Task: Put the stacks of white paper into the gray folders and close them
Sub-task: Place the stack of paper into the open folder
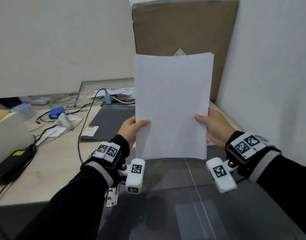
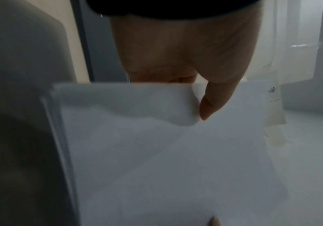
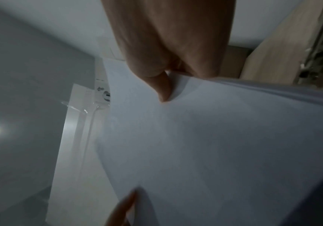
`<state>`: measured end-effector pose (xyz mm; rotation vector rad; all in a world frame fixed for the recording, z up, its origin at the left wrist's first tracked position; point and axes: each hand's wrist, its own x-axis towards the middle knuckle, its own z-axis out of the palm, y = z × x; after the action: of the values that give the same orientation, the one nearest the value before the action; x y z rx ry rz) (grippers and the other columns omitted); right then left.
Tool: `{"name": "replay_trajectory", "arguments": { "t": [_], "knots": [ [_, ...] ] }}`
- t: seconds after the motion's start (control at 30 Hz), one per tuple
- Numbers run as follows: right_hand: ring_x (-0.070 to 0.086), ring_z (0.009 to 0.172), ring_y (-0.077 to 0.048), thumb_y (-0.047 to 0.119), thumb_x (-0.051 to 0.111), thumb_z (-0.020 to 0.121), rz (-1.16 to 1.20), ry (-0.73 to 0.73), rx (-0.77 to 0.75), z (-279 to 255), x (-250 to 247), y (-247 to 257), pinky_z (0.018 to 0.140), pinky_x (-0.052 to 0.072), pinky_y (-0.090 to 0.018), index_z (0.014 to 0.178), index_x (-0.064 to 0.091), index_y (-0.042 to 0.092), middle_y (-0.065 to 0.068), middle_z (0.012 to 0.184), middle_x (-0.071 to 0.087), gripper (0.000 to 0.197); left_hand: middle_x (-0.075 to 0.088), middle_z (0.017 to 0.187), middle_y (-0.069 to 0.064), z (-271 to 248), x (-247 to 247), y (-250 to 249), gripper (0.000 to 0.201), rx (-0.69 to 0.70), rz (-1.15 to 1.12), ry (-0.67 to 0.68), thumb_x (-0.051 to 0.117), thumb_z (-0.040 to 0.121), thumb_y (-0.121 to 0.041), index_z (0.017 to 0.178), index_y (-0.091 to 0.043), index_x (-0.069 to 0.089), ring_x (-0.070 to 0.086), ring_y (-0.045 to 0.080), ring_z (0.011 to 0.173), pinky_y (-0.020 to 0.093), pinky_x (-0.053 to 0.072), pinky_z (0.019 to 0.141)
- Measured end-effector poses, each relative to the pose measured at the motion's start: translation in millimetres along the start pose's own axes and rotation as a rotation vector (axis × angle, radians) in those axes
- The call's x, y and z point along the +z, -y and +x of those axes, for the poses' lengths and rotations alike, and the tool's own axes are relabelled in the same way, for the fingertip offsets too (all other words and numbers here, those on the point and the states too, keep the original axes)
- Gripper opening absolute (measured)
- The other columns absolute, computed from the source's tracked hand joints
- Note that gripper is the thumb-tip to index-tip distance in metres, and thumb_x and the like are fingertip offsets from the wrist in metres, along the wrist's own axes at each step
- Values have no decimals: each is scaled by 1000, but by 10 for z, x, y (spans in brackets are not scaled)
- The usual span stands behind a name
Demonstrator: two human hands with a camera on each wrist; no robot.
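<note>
A stack of white paper [image 1: 172,106] stands upright in front of me, its lower edge resting on an open gray folder [image 1: 183,201] with a clear inner pocket. My left hand [image 1: 131,129] grips the stack's left edge, thumb on the front face. My right hand [image 1: 213,126] grips the right edge the same way. In the left wrist view my thumb presses the paper [image 2: 166,152]; the right wrist view shows my thumb pinching the sheet [image 3: 214,145]. A second gray folder [image 1: 107,123], closed with a red-and-white label, lies on the desk behind my left hand.
Cables, a blue device [image 1: 56,112] and crumpled white wrapping [image 1: 62,123] clutter the desk's left side. A black power brick [image 1: 12,163] lies at far left. A brown cardboard sheet [image 1: 183,40] leans on the wall behind the paper. A wall [image 1: 270,66] stands close on the right.
</note>
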<state>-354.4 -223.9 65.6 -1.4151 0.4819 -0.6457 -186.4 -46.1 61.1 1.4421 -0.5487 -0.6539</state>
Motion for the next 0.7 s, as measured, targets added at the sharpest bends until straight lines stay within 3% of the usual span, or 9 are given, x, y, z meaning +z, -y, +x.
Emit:
{"name": "replay_trajectory", "arguments": {
  "t": [0.13, 0.27, 0.33, 0.43, 0.53, 0.7],
  "knots": [
    [67, 91, -21, 2, 52, 93, -23, -51, -107, -263, 162, 17, 85, 55, -36, 109, 62, 14, -6, 105, 69, 22, 68, 109, 16, -89, 60, -90, 33, 32, -72, -56, 66, 84, -14, 115, -2, 63, 64, 29, 97, 43, 51, 94],
    [67, 85, -21, -3, 57, 88, 44, -49, 59, -415, 228, -177, 77, 57, -29, 117, 59, 0, -16, 112, 67, 30, 69, 106, 15, -187, 67, 152, 10, -31, -23, -101, 70, 81, -14, 91, -13, 67, 64, 29, 98, 43, 49, 99],
    [65, 97, -30, -2, 61, 85, 17, -63, 166, -474, 248, -379, 89, 53, -38, 121, 58, -3, -22, 123, 63, 36, 68, 114, 15, -242, 106, 371, 23, -80, 24, -120, 73, 78, -15, 101, -11, 67, 64, 29, 105, 44, 47, 102],
    [60, 113, -35, 2, 64, 85, 21, -86, 219, -509, 273, -562, 102, 45, -46, 122, 58, -1, -21, 127, 61, 38, 65, 109, 10, -299, 153, 513, 43, -83, 50, -137, 73, 79, -15, 119, -5, 61, 61, 27, 106, 37, 46, 99],
    [62, 105, -30, 6, 64, 86, -74, -138, 164, -503, 269, -556, 96, 48, -40, 120, 58, 0, -18, 124, 62, 35, 65, 113, 9, -281, 109, 486, 47, -89, 101, -126, 72, 80, -16, 123, -4, 59, 60, 23, 100, 35, 47, 97],
    [64, 107, -32, 11, 61, 88, -387, -219, 144, -482, 89, -463, 96, 50, -40, 117, 62, -3, -14, 116, 66, 32, 62, 125, 9, -253, -5, 426, 43, -115, 488, -12, 64, 86, -20, 126, -4, 56, 60, 25, 109, 27, 45, 92]
  ]
}}
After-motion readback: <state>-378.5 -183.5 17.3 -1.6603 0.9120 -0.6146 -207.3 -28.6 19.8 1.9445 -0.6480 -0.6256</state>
